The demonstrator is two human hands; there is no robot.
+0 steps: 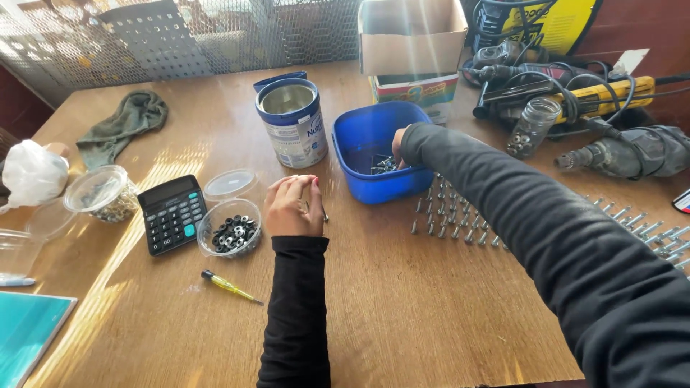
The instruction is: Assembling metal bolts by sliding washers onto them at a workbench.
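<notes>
Right hand (397,144) reaches into blue tub (359,140) of bolts (381,165).

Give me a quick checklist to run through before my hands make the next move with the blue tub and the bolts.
1. Right hand inside the blue plastic tub: ok, reaching into it.
2. Tub holds small metal hardware: ok, some visible at the bottom.
3. Right hand has gripped a piece: cannot tell, fingers hidden by the tub wall.
4. Left hand holds a small metal part: ok, pinched at the fingertips.
5. Upright bolts in rows beside the tub: ok, standing.
6. Round clear tub of black washers open: ok, lid off.
</notes>
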